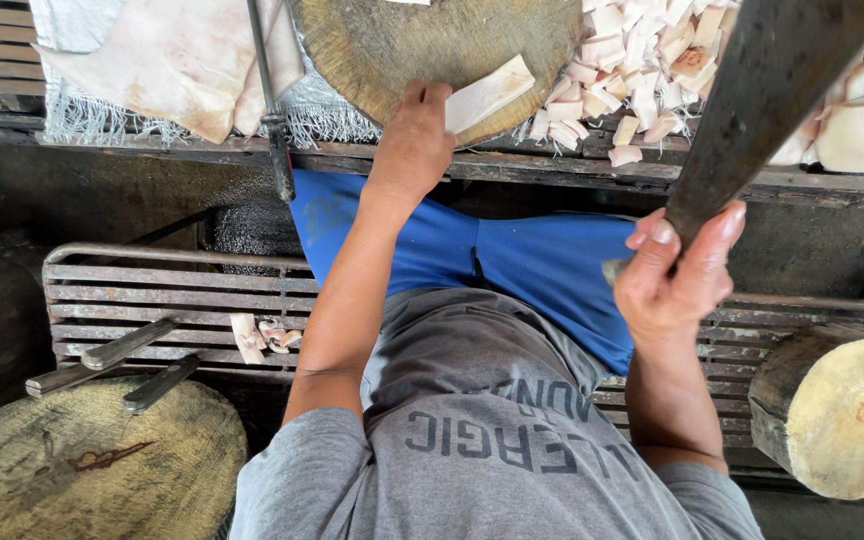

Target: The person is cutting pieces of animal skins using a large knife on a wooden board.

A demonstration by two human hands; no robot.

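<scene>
My left hand point(414, 130) rests on a round wooden chopping block point(392, 45) and holds a pale flat strip of fat or skin point(487, 92) down on it. My right hand point(677, 275) grips the handle of a large dark cleaver point(767, 85), raised up close to the camera and slanting to the upper right. A heap of small pale cut pieces point(642, 55) lies just right of the block. I sit on a slatted metal bench point(142, 295), in blue trousers and a grey shirt.
A big pale sheet of skin point(167, 60) lies on a white woven sack at the upper left. Two knives point(127, 345) and a few scraps point(264, 335) rest on the bench. Round wood blocks stand at lower left point(82, 470) and right point(847, 410).
</scene>
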